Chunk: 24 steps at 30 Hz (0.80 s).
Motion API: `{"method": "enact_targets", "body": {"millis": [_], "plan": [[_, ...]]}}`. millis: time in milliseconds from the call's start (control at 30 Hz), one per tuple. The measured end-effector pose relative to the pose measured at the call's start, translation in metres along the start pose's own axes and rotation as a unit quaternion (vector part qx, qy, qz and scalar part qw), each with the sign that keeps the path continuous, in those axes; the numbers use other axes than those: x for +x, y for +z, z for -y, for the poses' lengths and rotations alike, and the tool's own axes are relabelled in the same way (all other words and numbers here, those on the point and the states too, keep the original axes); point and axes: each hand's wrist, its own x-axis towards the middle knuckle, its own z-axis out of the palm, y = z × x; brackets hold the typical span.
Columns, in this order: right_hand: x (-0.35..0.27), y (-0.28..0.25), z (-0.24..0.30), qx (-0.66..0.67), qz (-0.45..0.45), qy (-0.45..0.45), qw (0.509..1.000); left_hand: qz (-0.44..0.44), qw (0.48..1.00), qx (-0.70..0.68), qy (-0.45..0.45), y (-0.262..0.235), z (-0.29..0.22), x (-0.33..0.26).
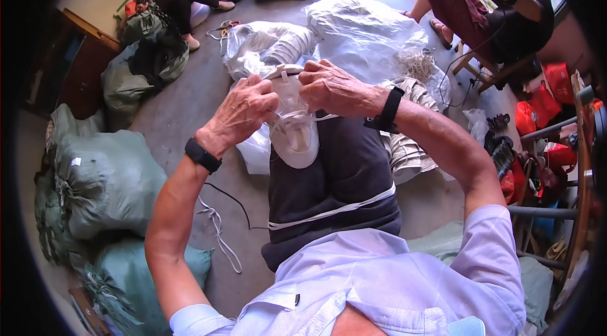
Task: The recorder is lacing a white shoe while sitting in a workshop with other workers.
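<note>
Fingers of the left hand (251,108) and right hand (338,90) curl tight on a white shoe (294,130); exactly where, I cannot tell.

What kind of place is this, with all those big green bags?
It's probably a small shoe workshop. The left hand and right hand are at a white lace-up sneaker, stuffed green sacks are piled on the left, and another person sits at the upper right.

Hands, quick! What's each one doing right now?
Left hand: closed at the pale shoe; exact grip hidden.
Right hand: closed at its other side; grip hidden too.
</note>
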Motion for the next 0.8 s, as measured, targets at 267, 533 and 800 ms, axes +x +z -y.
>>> {"method": "enact_targets", "body": {"millis": [267,533,800], "plan": [[0.01,0.04,0.003,-0.032,0.058,0.158,0.985,0.015,0.993,0.034,-0.116,0.026,-0.01,0.007],[0.051,0.007,0.0,0.167,-0.157,0.265,0.937,-0.14,0.926,-0.25,-0.245,0.051,-0.016,0.014],[0.066,0.003,0.024,0.181,-0.214,0.209,0.937,-0.348,0.805,-0.425,-0.224,0.066,-0.01,0.008]]}}
